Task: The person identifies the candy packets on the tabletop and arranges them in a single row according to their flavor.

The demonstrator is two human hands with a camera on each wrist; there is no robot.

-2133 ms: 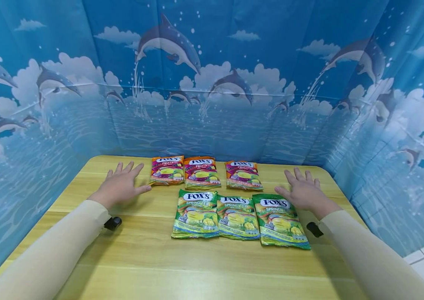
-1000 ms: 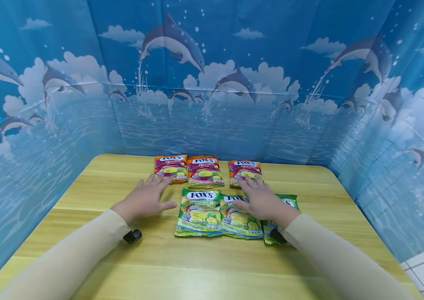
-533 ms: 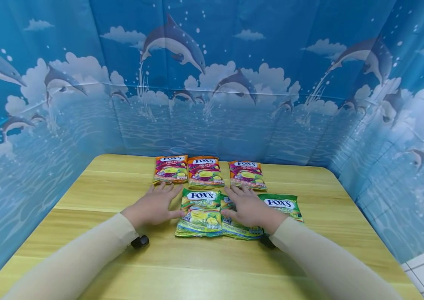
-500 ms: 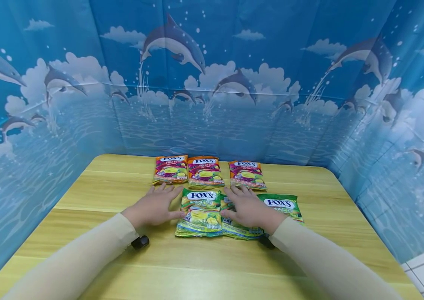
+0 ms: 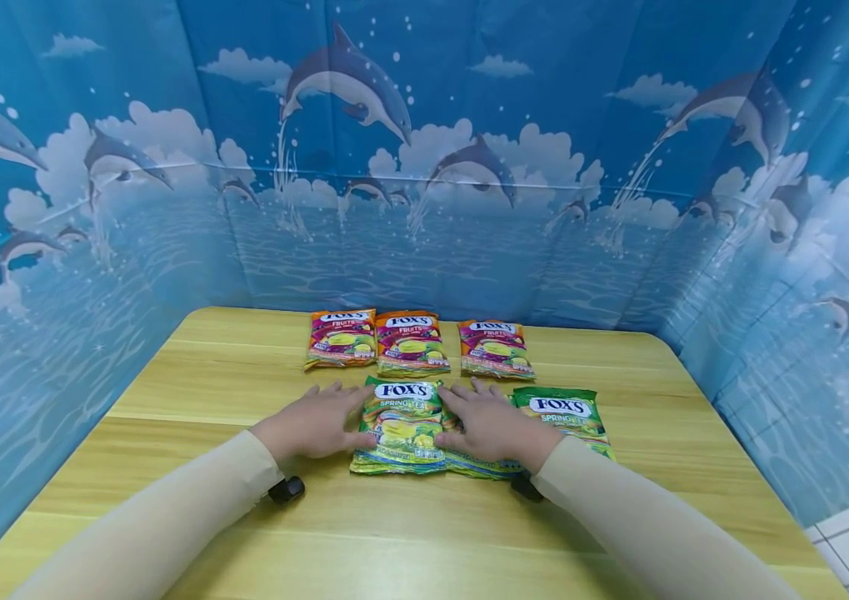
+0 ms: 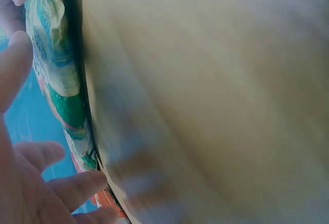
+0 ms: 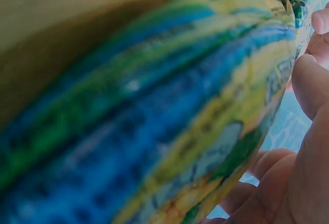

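My left hand [image 5: 317,423] is at the left edge of the left green Fox's Spring Tea candy bag [image 5: 403,421], its fingers spread and thumb tip at the bag's side. My right hand [image 5: 490,427] lies over the middle green candy bag [image 5: 480,467], hiding most of it; its fingers and thumb reach the left bag's right edge. A third green candy bag [image 5: 562,408] lies partly behind my right wrist. In the left wrist view a green bag [image 6: 56,54] is seen edge-on beside the left fingers. A green bag [image 7: 195,100] fills much of the right wrist view.
Behind the green bags lie three orange-purple Fox's Fruits candy bags: left [image 5: 342,340], middle [image 5: 412,346] and right [image 5: 496,350], with a gap before the right one. The wooden table [image 5: 394,542] ends against a blue dolphin-print curtain [image 5: 424,233].
From wide apart at the table's sides, both hands have come inward to either side of the left green bag. The right passed over the right green bag. The bags show no clear shift.
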